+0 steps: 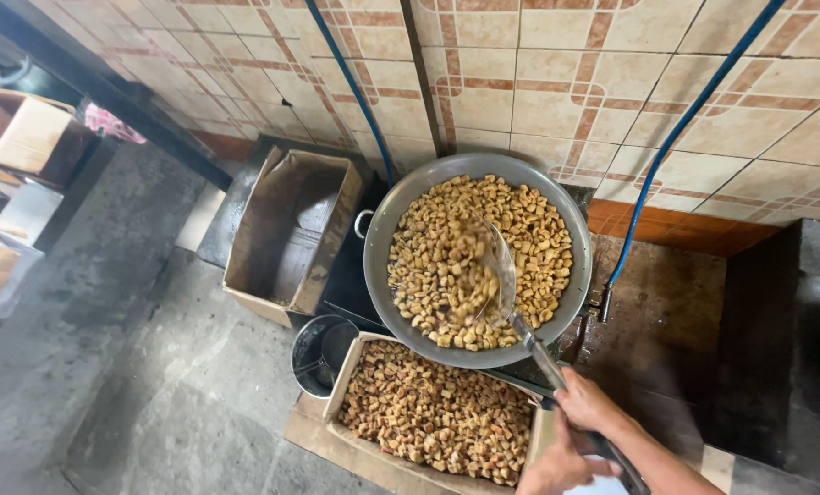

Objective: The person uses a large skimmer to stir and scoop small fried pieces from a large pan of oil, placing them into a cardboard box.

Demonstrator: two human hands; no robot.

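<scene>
A wide grey wok (570,220) holds a heap of golden fried pieces (437,247). A long metal skimmer (500,275) dips into the pieces, blurred by motion. My right hand (586,401) grips its handle (547,362) just past the wok's near rim. My left hand (559,466) is closed on the same handle lower down, at the bottom edge of the view. Below the wok, a cardboard box (341,399) holds several darker fried pieces (433,412).
An open cardboard box (292,234) stands left of the wok, with a small metal pot (321,353) below it. Two blue hoses (653,174) run down the tiled wall (538,82). More cardboard boxes (20,133) sit at far left on the concrete floor (135,367).
</scene>
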